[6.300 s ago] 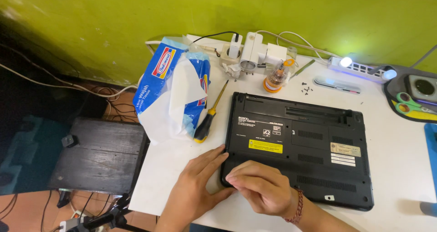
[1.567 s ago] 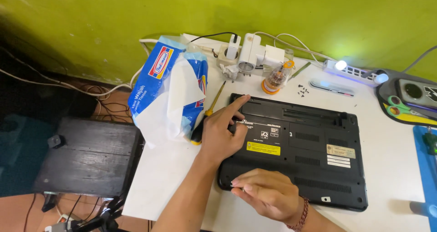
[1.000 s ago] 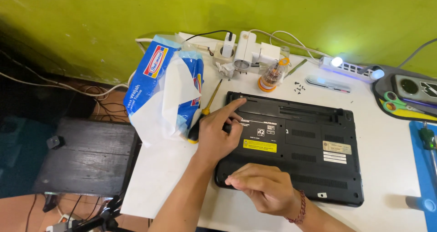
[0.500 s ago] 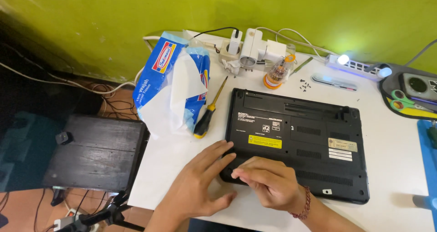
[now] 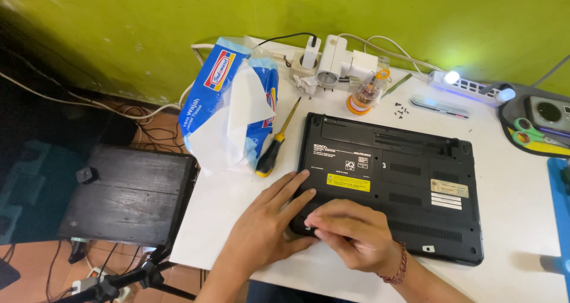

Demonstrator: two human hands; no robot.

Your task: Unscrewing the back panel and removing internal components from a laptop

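Note:
A black laptop [image 5: 409,178] lies upside down on the white table [image 5: 225,202], its underside with labels facing up. My left hand [image 5: 267,226] rests flat with fingers spread against the laptop's near left corner. My right hand [image 5: 350,232] lies on that same corner, fingers curled and fingertips pressed together on the casing; whether they pinch anything is hidden. A yellow-and-black screwdriver [image 5: 276,145] lies on the table just left of the laptop, apart from both hands.
A blue-and-white tissue pack [image 5: 228,110] stands left of the screwdriver. Chargers and a small clear bottle [image 5: 365,95] sit at the back, with loose screws [image 5: 402,109], a lit power strip [image 5: 469,86], and scissors [image 5: 528,133] on the right. A dark stool [image 5: 124,193] stands beside the table.
My left hand drew back from the laptop's upper left area to its near left corner. My right hand stayed at that corner. The view shifted slightly.

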